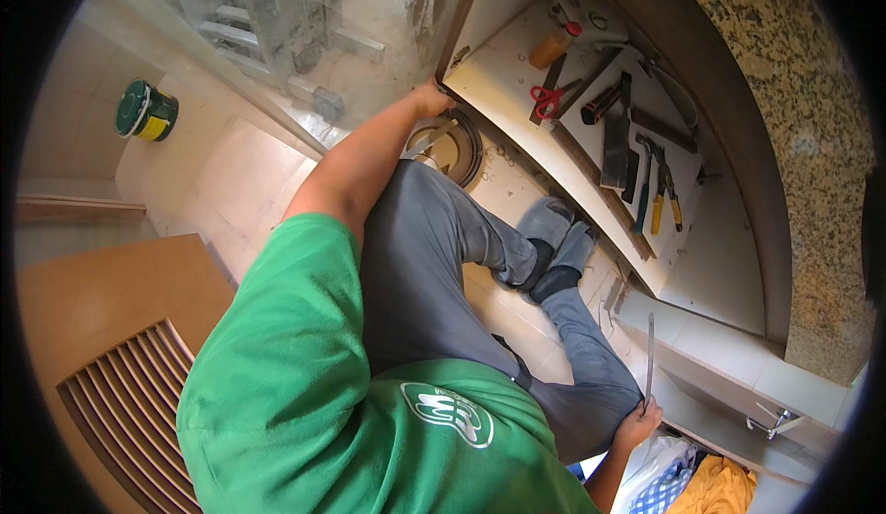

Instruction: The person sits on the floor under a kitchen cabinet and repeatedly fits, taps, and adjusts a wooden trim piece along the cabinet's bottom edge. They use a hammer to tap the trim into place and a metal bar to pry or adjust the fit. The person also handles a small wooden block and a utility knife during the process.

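On the pale tiled floor (240, 173), the left hand (430, 99) clasps a white board (517, 80) strewn with tools far off, while the right hand (639, 420) grips a metal strip (650, 352) nearby.

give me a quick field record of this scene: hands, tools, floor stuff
left hand: left hand grips the edge of a white board
right hand: right hand holds a thin metal strip upright
on the board: red scissors, yellow-handled pliers, orange bottle
floor: coiled band beside the left hand, green can far left
posture: seated, feet in grey slippers
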